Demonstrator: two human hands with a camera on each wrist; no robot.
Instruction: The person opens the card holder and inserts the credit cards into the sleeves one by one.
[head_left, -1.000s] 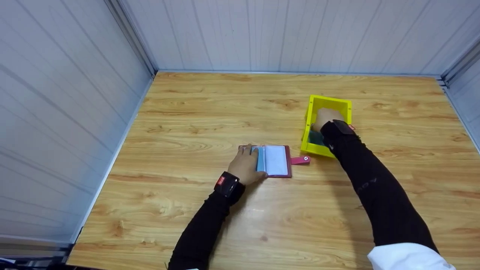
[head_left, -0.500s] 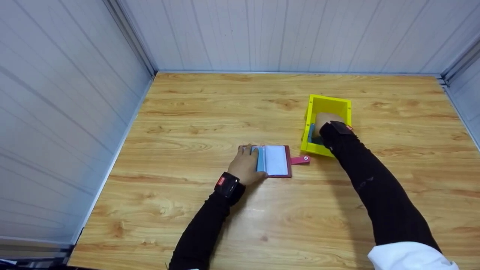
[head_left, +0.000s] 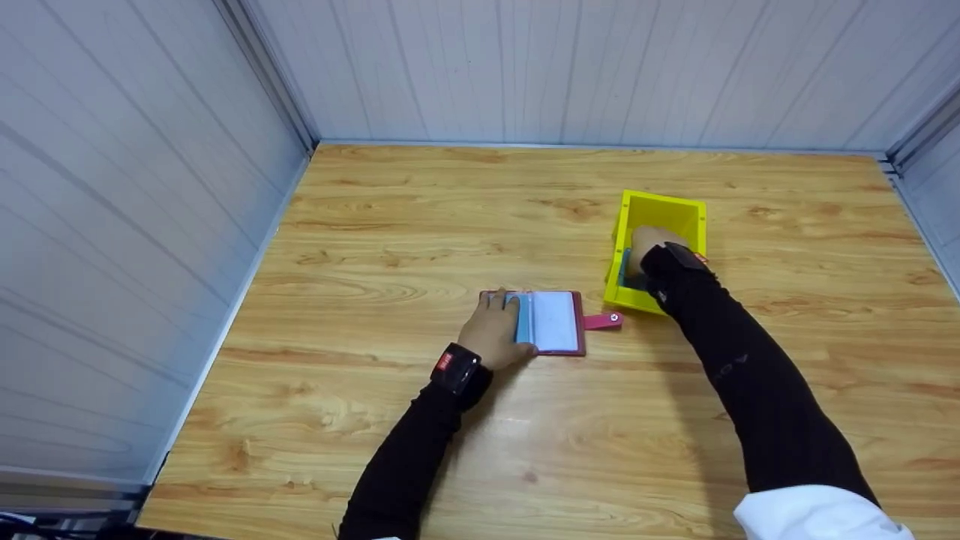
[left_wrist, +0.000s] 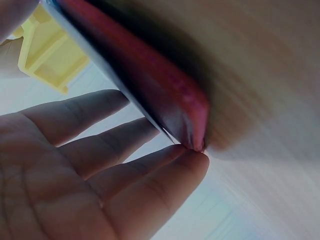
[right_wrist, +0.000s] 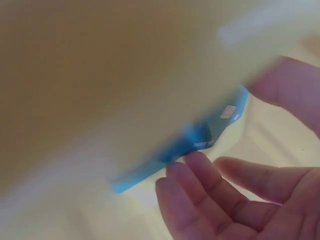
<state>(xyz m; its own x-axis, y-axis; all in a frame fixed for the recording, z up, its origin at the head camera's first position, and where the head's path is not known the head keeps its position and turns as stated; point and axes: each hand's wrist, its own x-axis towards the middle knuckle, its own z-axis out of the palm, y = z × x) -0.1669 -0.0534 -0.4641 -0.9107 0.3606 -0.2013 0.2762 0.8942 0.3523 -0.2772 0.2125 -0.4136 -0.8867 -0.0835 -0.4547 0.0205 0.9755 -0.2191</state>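
A small card holder (head_left: 555,322) with a pinkish-red cover lies spread on the table, showing clear sleeves and a light-blue card (head_left: 523,319) on its left side. My left hand (head_left: 491,330) rests on that left side with extended fingers; its fingertips reach the cover's edge in the left wrist view. My right hand (head_left: 654,241) is down inside the yellow bin (head_left: 637,300). Blue cards (right_wrist: 200,137) are in the bin, seen in the right wrist view with my fingertips at their lower edge and my thumb by one end. I cannot tell whether the thumb and fingers pinch a card.
The bin stands just right of the holder, close to its pink snap strap (head_left: 604,321). The wooden table (head_left: 420,217) is bounded by pale panel walls (head_left: 480,75) at the back and sides.
My right hand has shifted slightly toward me inside the bin, showing more of a blue card by its left wall. The left hand and the card holder stay in place.
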